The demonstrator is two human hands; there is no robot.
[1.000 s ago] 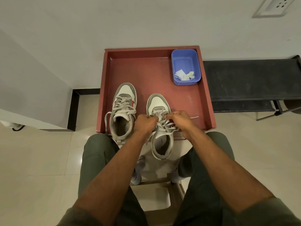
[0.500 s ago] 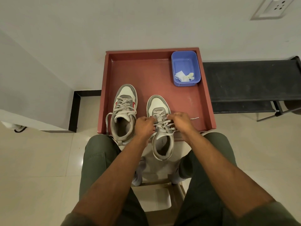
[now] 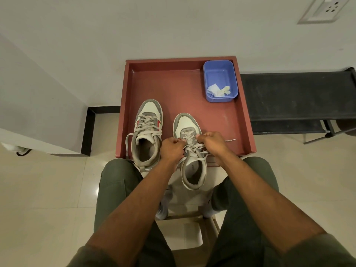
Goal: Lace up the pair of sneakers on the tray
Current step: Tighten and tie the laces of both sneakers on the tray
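Two grey and white sneakers stand on the red tray (image 3: pixel 173 83), toes pointing away from me. The left sneaker (image 3: pixel 147 132) is laced, with a loose loop hanging at its left side. The right sneaker (image 3: pixel 190 151) juts over the tray's near edge. My left hand (image 3: pixel 171 149) grips the lace at the shoe's left side. My right hand (image 3: pixel 211 142) pinches the lace (image 3: pixel 189 139) at the right side, over the eyelets. One lace end (image 3: pixel 230 140) lies on the tray to the right of my right hand.
A blue plastic tub (image 3: pixel 220 80) with small scraps sits in the tray's far right corner. A black bench (image 3: pixel 296 93) stands to the right against the white wall. My knees flank a stool (image 3: pixel 185 230) below the tray. Tiled floor on both sides.
Both hands have stayed on the right sneaker's laces, shifting only slightly; my right hand has drawn a little toward the shoe's middle. The view dropped slightly.
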